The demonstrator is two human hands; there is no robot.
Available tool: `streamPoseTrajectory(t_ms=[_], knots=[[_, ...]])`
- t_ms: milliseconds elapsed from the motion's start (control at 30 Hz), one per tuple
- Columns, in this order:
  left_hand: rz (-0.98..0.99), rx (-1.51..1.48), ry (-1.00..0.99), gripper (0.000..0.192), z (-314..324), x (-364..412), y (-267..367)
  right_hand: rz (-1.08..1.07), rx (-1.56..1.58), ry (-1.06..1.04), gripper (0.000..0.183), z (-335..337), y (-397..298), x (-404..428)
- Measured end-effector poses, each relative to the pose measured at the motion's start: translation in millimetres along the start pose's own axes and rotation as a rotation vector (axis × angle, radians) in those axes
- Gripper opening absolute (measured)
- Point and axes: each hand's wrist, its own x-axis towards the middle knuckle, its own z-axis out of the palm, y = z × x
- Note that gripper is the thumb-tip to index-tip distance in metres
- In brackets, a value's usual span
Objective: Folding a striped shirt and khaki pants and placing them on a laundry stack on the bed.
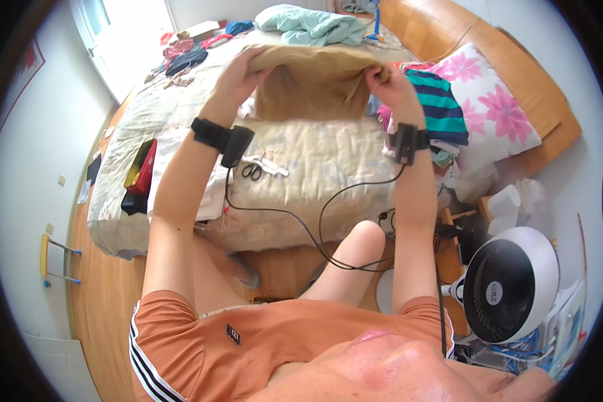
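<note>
A brown cloth garment (pixel 311 93) hangs stretched between my two raised hands over the bed. My left hand (pixel 241 73) grips its left upper end, and my right hand (pixel 389 85) pinches the other end. The cloth's top edge is folded and slightly blurred; what kind of garment it is, I cannot tell. Below it on the quilted bed cover (pixel 301 201) lie black-handled scissors (pixel 253 171) beside a white strip (pixel 274 167). Beside my right hand is a folded teal and navy striped cloth (pixel 437 108). Each wrist wears a black strapped device with a cable.
A floral pillow (pixel 497 110) leans near the wooden headboard (pixel 522 75). Rumpled clothes (pixel 186 60) and a pale green quilt (pixel 306 25) lie at the bed's far side. A red box (pixel 143 171) is at left, a fan (pixel 507 286) at lower right. Cables hang between my arms.
</note>
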Motion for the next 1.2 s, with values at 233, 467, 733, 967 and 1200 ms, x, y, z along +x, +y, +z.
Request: streamPoseTrajectory(t_ms=[233, 467, 733, 967, 1200], knots=[[0.087, -0.065, -0.076, 0.024, 117, 96, -84, -0.321, -0.668, 0.032, 0.006, 43, -201, 3], [0.175, 1.349, -0.904, 0.018, 104, 73, -236, -0.621, -1.977, 1.065, 0.043, -107, -285, -85], [-0.461, 0.472, -0.183, 0.025, 3, -28, -285, -1.237, -2.629, 0.362, 0.057, -111, -166, -63], [-0.153, 1.094, -0.006, 0.022, -141, -88, -238, -0.082, -2.822, 0.897, 0.062, -121, -133, -59], [0.141, 1.282, 0.093, 0.011, -176, -138, -252, -0.488, -2.799, 0.842, 0.047, -53, -58, -74]])
